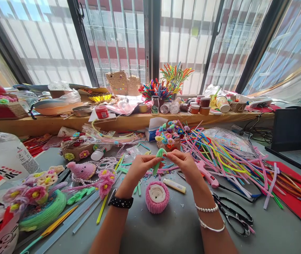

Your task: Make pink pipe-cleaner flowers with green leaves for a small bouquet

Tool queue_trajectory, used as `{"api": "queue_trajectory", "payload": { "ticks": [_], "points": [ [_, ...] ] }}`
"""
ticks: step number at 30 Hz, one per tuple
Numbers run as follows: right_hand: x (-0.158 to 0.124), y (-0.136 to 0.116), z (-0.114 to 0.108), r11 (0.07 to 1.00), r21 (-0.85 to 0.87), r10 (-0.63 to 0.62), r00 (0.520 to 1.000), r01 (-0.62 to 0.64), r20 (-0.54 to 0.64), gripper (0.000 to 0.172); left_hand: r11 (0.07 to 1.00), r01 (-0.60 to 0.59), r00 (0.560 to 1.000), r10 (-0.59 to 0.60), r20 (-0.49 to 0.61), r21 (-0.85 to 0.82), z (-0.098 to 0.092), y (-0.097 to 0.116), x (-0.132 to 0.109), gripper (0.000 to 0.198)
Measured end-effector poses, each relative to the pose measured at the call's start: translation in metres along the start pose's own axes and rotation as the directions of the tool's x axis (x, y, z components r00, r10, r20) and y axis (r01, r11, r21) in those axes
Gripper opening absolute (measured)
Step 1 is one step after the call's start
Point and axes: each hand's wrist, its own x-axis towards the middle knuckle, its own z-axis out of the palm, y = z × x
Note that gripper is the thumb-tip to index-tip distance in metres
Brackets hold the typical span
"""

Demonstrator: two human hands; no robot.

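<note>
Between thumb and fingers, my left hand (146, 165) pinches a green fuzzy pipe cleaner (159, 155) bent into a leaf-like loop. The fingertips of my right hand (182, 163) close on its thin pale end, close beside the left fingers. Below both hands, a small round pot wrapped in pink pipe cleaner (157, 203) stands on the grey table, with a white coiled filling on top. A pale yellow lighter (175, 186) lies just behind it to the right. Under my right forearm's outer side rests a pink hot glue gun (207, 174).
Black-handled scissors (235, 215) lie right of my right arm. Beyond them spreads a heap of coloured pipe cleaners (224, 158). Glue sticks (68, 220), a pink crocheted-looking figure (83, 171) and a green flowered wreath (44, 211) sit at left. A laptop (295, 137) stands far right.
</note>
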Motion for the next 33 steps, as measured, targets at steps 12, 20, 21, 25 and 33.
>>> {"api": "queue_trajectory", "payload": {
  "ticks": [12, 20, 21, 25, 33],
  "points": [
    [0.002, 0.003, 0.005, 0.962, 0.224, 0.154, 0.988, -0.154, 0.019, 0.02, 0.999, -0.036, 0.998, 0.037, 0.044, -0.018, 0.007, 0.001, 0.0, 0.027],
    [0.004, 0.008, 0.012, 0.993, 0.097, 0.075, 0.994, -0.067, -0.084, 0.02, 0.999, -0.013, 0.997, 0.01, 0.073, 0.043, 0.011, -0.002, 0.001, 0.035],
    [0.004, 0.01, 0.013, 0.994, 0.089, 0.074, 0.993, -0.066, -0.096, 0.02, 0.999, -0.006, 0.997, 0.003, 0.073, 0.043, 0.012, -0.002, 0.002, 0.035],
    [0.005, 0.012, 0.014, 0.994, 0.088, 0.078, 0.99, -0.067, -0.117, 0.021, 0.999, 0.018, 0.993, -0.023, 0.117, 0.047, 0.009, -0.007, 0.003, 0.035],
    [0.005, 0.014, 0.016, 0.987, 0.139, 0.085, 0.996, -0.08, -0.027, 0.021, 0.992, 0.11, 0.937, -0.125, 0.325, 0.066, 0.006, -0.006, -0.003, 0.038]
  ]
}}
